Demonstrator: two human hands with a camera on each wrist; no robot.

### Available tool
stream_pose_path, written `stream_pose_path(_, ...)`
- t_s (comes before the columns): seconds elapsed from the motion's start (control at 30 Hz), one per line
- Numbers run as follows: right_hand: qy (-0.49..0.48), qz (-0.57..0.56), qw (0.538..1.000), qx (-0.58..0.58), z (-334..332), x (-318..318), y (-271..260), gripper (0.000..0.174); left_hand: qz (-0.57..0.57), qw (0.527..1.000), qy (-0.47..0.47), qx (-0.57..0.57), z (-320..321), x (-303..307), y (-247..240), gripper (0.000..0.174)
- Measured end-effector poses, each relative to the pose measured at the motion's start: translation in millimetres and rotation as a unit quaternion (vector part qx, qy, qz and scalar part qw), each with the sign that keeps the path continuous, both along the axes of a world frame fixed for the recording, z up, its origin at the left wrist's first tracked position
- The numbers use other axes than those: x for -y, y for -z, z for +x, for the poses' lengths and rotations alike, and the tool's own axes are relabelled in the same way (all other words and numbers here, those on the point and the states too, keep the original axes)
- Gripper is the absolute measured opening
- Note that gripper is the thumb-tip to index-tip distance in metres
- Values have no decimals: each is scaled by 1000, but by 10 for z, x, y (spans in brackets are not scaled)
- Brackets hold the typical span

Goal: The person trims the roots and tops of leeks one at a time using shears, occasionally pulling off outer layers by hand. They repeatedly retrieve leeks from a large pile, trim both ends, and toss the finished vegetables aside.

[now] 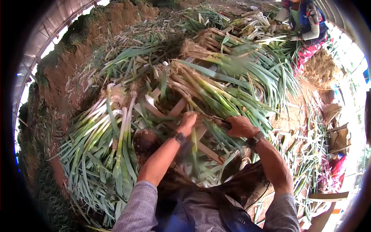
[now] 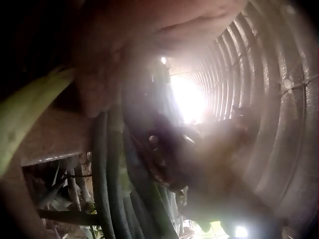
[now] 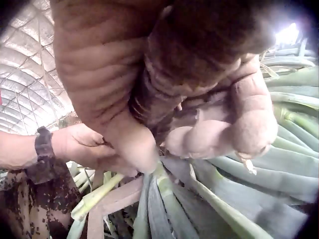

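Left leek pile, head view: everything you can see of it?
The leek pile is a loose heap of many stalks. Brownish, fibrous roots show at the far end; whitish stems shade into long green leaves that fan toward the wearer, some bent and crossing. The left hand does not touch it. Its underside is hidden.

No text, label, brand, number or sign could be read in any of the three views. Any markings on the dark left wristband (image 1: pixel 179 137) and the right wristband (image 1: pixel 258 136) were shown too small to be made out.
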State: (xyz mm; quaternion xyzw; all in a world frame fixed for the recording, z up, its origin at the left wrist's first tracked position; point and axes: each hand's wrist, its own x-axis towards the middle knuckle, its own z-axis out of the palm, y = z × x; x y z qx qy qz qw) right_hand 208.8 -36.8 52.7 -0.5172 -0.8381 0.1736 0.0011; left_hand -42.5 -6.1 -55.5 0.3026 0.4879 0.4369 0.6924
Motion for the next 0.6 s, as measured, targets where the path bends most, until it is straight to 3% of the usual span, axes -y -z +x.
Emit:
stream_pose_path(0.13,8,14,1000,18,100,77,3,32,-42,996,-75,27,103,-41,105,16)
stream_pose_path(0.2,53,-12,998,-13,109,167,-209,33,1,990,-112,-92,25,-201,404,19)
stream_pose_path(0.27,58,-39,996,51,221,163,-183,35,-3,990,-101,-96,35,-275,334,23)
stream_pose_path(0.33,26,-25,999,-2,314,246,-130,35,-2,976,-186,115,80,-316,277,26)
stream_pose_path(0.4,36,-24,999,-2,374,336,-162,36,4,973,-165,158,85,-347,485,32)
stream_pose_path(0.47,46,-2,999,-5,380,416,-243,23,-44,982,-134,124,106,-307,531,29)
stream_pose_path(0.6,58,-19,998,35,532,606,-176,30,-21,987,-93,128,61,-214,564,22)
